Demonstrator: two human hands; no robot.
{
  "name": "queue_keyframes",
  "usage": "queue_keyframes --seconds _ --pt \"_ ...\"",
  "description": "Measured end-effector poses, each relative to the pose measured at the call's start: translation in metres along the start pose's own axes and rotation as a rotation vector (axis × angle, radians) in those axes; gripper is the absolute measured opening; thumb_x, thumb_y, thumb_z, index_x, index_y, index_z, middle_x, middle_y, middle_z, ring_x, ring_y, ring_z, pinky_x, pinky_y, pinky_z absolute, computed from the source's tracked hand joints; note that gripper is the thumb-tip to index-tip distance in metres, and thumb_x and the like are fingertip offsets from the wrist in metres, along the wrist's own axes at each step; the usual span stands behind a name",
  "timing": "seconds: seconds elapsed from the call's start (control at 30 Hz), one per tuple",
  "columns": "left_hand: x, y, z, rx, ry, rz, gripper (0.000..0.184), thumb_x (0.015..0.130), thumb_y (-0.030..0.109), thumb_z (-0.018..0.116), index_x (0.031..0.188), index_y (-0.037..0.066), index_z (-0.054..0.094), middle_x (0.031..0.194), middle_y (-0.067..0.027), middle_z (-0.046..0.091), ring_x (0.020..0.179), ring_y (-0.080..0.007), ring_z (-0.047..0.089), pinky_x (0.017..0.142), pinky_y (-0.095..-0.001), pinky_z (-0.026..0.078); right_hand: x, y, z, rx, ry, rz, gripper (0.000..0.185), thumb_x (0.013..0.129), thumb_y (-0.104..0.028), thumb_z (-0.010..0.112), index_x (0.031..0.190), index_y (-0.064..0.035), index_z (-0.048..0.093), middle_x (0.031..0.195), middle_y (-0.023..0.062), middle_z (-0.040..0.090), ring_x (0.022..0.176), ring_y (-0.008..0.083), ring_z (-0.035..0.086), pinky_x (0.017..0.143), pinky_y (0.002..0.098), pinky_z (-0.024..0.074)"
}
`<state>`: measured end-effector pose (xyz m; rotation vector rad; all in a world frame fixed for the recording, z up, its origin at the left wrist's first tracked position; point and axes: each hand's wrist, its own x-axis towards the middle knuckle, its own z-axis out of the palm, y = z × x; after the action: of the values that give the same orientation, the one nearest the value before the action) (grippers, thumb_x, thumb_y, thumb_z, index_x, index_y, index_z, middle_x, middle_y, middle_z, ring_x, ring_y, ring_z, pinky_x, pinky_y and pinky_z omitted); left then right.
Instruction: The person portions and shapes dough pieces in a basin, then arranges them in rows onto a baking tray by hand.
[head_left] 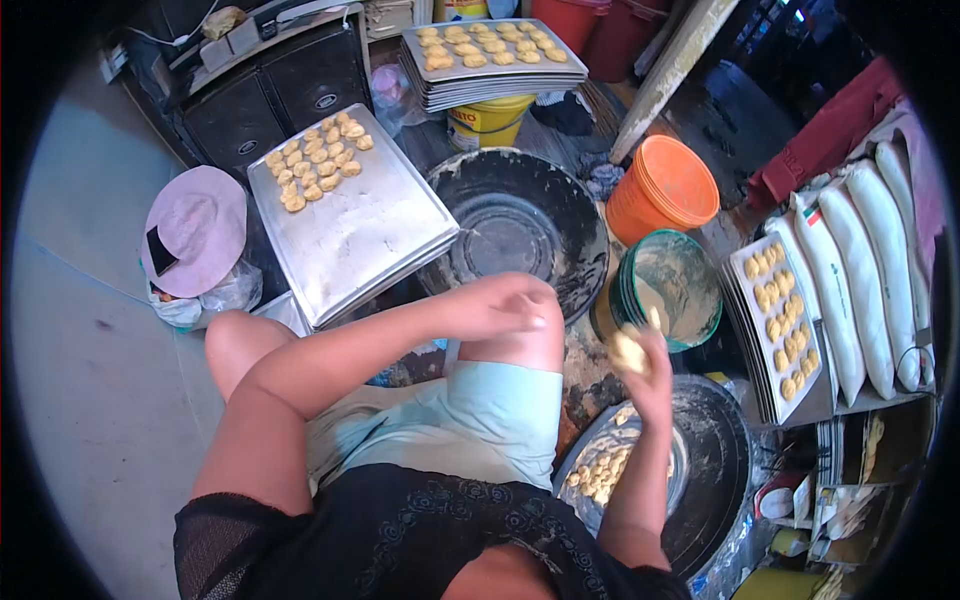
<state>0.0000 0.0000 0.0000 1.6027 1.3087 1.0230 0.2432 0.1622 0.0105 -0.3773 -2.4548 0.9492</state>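
Observation:
My right hand (pixel 650 372) is closed on a pale yellow lump of dough (pixel 628 352), beside the stacked green buckets (pixel 680 285). Above my bent knee is my left hand (pixel 508 308); its fingers are blurred, and whether they hold anything is unclear. Below my right hand, small dough pieces (pixel 598 474) lie in a round pan (pixel 683 480) within a larger black basin (pixel 722 490), partly covered by my forearm. To the left, a metal tray (pixel 340 240) on a stack bears rows of shaped dough pieces (pixel 318 155) at its far end.
A large black basin (pixel 500 235) lies beyond my knee, near orange buckets (pixel 663 190). Another stack of filled trays (pixel 490 85) rests on a yellow bucket (pixel 487 125). More trays (pixel 745 330) stand at the right by white sacks (pixel 835 290). A pink hat (pixel 205 225) is at left.

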Motion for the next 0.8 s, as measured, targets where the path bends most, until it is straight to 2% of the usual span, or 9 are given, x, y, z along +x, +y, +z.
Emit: queue_keyframes --seconds 0.07,0.17,0.37,0.4,0.53,0.63,0.73,0.77,0.8 --pt "-0.02 0.007 -0.004 -0.374 0.234 -0.25 0.07 0.091 0.04 0.062 0.148 0.015 0.03 0.134 -0.0129 0.047 0.115 -0.0241 0.053 0.092 -0.0398 0.049 0.041 -0.006 0.017 -0.01 -0.036 -0.142 0.048 0.074 -0.014 0.07 0.12 -0.0019 0.06 0.107 0.0156 0.056 0.098 0.03 0.056 0.085 0.0402 0.0456" --pt "-0.097 0.001 -0.063 -0.655 0.516 -0.184 0.058 0.091 0.032 0.065 0.138 0.011 0.041 0.127 -0.012 0.051 0.103 -0.018 0.059 0.08 -0.0311 0.053 0.151 -0.102 0.13 0.12 -0.229 -0.283 0.044 0.075 -0.017 0.07 0.116 -0.0038 0.06 0.105 0.0172 0.055 0.094 0.0358 0.058 0.082 0.0396 0.0478" --pt "-0.216 -0.093 -0.163 -0.2 0.871 -0.721 0.034 0.087 0.016 0.06 0.12 0.005 0.058 0.096 -0.0066 0.066 0.08 -0.0141 0.063 0.067 -0.0295 0.052 0.239 -0.075 0.331 0.211 -0.546 -0.24 0.046 0.074 -0.016 0.073 0.118 -0.0104 0.059 0.11 0.0135 0.057 0.097 0.0322 0.058 0.086 0.0373 0.0475" --pt "-0.236 -0.136 -0.171 0.116 0.838 -0.735 0.033 0.083 0.012 0.06 0.115 0.003 0.06 0.089 -0.0073 0.066 0.075 -0.0142 0.062 0.065 -0.0288 0.051 0.238 -0.069 0.349 0.108 -0.557 -0.159 0.046 0.074 -0.017 0.073 0.118 -0.0125 0.059 0.111 0.0128 0.057 0.099 0.0314 0.058 0.087 0.0383 0.0459" --pt "-0.247 -0.158 -0.187 0.21 1.048 -0.713 0.036 0.074 0.015 0.068 0.108 0.006 0.066 0.096 -0.016 0.069 0.086 -0.0275 0.067 0.079 -0.0349 0.052 0.228 -0.08 0.37 -0.154 -0.386 -0.078 0.045 0.074 -0.017 0.068 0.119 -0.0205 0.061 0.108 0.0081 0.062 0.108 0.0281 0.053 0.095 0.0443 0.0335" --pt "-0.251 -0.178 -0.194 0.046 1.044 -0.664 0.032 0.078 0.003 0.064 0.11 0.0 0.062 0.083 -0.0084 0.065 0.068 -0.0143 0.062 0.06 -0.0281 0.05 0.241 -0.073 0.382 -0.216 -0.401 -0.157 0.046 0.073 -0.016 0.07 0.119 -0.0194 0.064 0.095 0.0059 0.067 0.099 0.0259 0.06 0.091 0.039 0.0406" --pt "-0.253 -0.178 -0.194 0.355 1.105 -0.617 0.033 0.08 0.007 0.067 0.112 0.002 0.062 0.087 -0.0127 0.067 0.072 -0.0204 0.064 0.066 -0.0318 0.051 0.268 -0.065 0.382 0.091 -0.373 0.015 0.041 0.072 -0.011 0.075 0.112 -0.0123 0.065 0.087 0.0104 0.069 0.082 0.0245 0.067 0.074 0.0322 0.052" --pt "-0.249 -0.171 -0.19 0.44 1.146 -0.576 0.033 0.08 0.008 0.067 0.112 0.003 0.062 0.088 -0.0137 0.067 0.073 -0.0219 0.065 0.068 -0.0327 0.052 0.276 -0.064 0.379 0.24 -0.315 0.093 0.028 0.074 -0.012 0.072 0.102 -0.0121 0.069 0.093 0.0108 0.068 0.08 0.0288 0.065 0.08 0.0365 0.0512" --pt "-0.239 -0.149 -0.19 0.222 1.2 -0.698 0.029 0.079 0.009 0.065 0.108 0.006 0.064 0.102 -0.0177 0.066 0.094 -0.0348 0.065 0.083 -0.0383 0.051 0.285 -0.054 0.382 0.202 -0.211 0.067 0.024 0.075 -0.01 0.072 0.099 -0.0108 0.07 0.091 0.0118 0.067 0.081 0.0284 0.065 0.079 0.0366 0.0516"
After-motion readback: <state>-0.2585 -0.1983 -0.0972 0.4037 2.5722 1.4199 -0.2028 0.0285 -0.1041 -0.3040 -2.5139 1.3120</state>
